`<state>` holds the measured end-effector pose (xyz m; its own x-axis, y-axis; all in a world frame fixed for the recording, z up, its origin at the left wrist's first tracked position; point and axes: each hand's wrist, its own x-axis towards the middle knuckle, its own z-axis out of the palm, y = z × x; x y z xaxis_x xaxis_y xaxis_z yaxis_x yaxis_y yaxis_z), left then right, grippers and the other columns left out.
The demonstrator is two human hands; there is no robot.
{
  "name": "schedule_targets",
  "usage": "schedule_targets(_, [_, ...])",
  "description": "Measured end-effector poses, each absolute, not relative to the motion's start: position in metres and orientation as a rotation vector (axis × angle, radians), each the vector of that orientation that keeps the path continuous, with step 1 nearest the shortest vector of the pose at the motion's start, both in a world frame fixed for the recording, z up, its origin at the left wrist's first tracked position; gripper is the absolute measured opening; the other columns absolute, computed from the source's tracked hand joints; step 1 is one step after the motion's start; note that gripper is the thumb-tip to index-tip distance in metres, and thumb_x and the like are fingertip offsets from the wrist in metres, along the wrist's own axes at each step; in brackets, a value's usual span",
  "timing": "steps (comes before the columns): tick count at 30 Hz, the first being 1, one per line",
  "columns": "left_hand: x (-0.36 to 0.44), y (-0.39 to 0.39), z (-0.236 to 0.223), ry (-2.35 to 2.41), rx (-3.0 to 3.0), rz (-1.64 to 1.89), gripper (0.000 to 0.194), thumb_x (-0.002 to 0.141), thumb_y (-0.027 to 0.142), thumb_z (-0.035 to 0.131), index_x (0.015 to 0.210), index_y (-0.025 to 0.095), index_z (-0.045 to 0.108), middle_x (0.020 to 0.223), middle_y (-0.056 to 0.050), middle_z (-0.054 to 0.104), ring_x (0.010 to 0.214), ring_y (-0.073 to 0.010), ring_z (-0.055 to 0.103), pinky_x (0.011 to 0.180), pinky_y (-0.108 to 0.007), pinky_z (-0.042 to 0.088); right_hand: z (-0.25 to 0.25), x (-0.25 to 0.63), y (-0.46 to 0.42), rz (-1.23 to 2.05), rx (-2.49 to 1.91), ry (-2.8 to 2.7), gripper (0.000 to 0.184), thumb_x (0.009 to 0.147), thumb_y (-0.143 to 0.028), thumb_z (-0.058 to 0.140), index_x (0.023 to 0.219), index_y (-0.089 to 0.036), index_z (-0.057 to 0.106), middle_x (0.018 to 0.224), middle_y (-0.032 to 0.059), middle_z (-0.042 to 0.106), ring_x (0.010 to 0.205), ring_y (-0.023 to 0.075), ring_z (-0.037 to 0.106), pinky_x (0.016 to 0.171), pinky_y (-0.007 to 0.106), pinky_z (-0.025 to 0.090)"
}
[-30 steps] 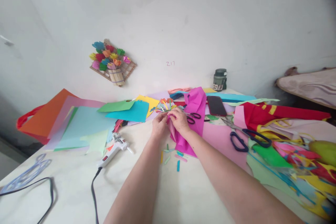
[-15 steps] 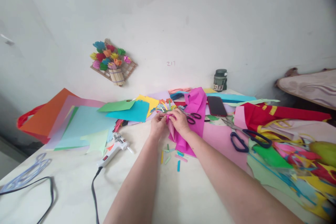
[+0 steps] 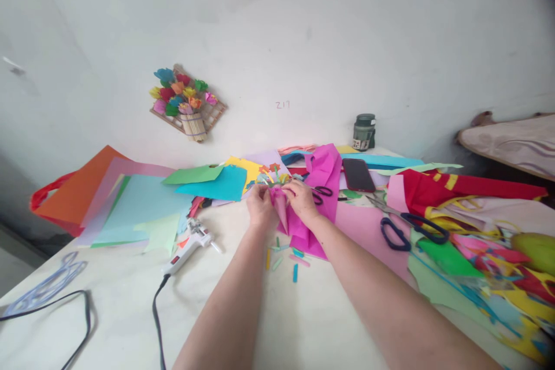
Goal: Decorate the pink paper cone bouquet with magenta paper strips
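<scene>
Both hands point(image 3: 281, 203) pinch pink paper cone point(image 3: 281, 208) btwn fingertips.

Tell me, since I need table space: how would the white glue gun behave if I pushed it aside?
The glue gun lies flat on its side on the table, so it would probably slide rather than roll or tip. Its black cord trails toward the near edge and would likely drag or tug back. The plastic body looks stiff and fairly light.
</scene>
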<state>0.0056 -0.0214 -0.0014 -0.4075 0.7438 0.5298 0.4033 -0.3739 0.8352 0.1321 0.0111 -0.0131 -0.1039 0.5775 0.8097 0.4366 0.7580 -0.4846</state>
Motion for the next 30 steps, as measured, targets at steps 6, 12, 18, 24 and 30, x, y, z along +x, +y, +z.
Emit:
schedule_targets(6, [0.003,-0.027,-0.001,1.8,1.873,1.775,0.011,0.074,0.012,0.05,0.072,0.019,0.058,0.076,-0.005,0.065,0.075,-0.0181,0.059,0.073,-0.029,0.043,-0.014,0.14,0.015,0.135,-0.871,-1.779,0.018,0.08,-0.011,0.053,0.072,-0.019,0.067,0.076,0.005,0.063,0.076,0.0182,0.057,0.074,0.031,0.046])
schedule_targets(12, [-0.004,-0.028,-0.001,1.874,1.847,1.676,0.011,0.072,0.012,0.054,0.068,0.019,0.062,0.072,-0.004,0.066,0.073,-0.0182,0.061,0.071,-0.029,0.044,-0.012,0.147,0.018,0.106,-0.873,-1.846,0.018,0.079,-0.008,0.053,0.071,-0.018,0.066,0.077,0.0053,0.062,0.075,0.0178,0.057,0.071,0.029,0.045])
schedule_targets(18, [-0.015,-0.026,-0.005,1.942,1.847,1.578,0.012,0.072,0.013,0.055,0.067,0.019,0.065,0.072,-0.004,0.067,0.074,-0.0184,0.062,0.072,-0.029,0.044,-0.01,0.153,0.021,0.136,-0.891,-1.873,0.018,0.076,-0.007,0.055,0.068,-0.019,0.066,0.076,0.0043,0.062,0.074,0.0171,0.057,0.069,0.028,0.044])
schedule_targets(24, [-0.02,-0.028,-0.006,1.879,1.807,1.482,0.012,0.07,0.012,0.055,0.07,0.017,0.066,0.07,-0.004,0.068,0.069,-0.017,0.062,0.069,-0.027,0.044,-0.008,0.159,0.024,0.182,-0.9,-1.916,0.017,0.075,-0.007,0.056,0.068,-0.018,0.066,0.074,0.0042,0.063,0.072,0.0166,0.059,0.07,0.029,0.045])
schedule_targets(30, [-0.025,-0.029,-0.004,1.839,1.751,1.435,0.011,0.068,0.012,0.055,0.068,0.017,0.065,0.067,-0.003,0.067,0.067,-0.0163,0.062,0.066,-0.025,0.044,-0.001,0.164,0.024,0.261,-0.925,-1.959,0.016,0.072,-0.006,0.06,0.063,-0.017,0.066,0.069,0.0026,0.062,0.066,0.0146,0.058,0.067,0.027,0.045])
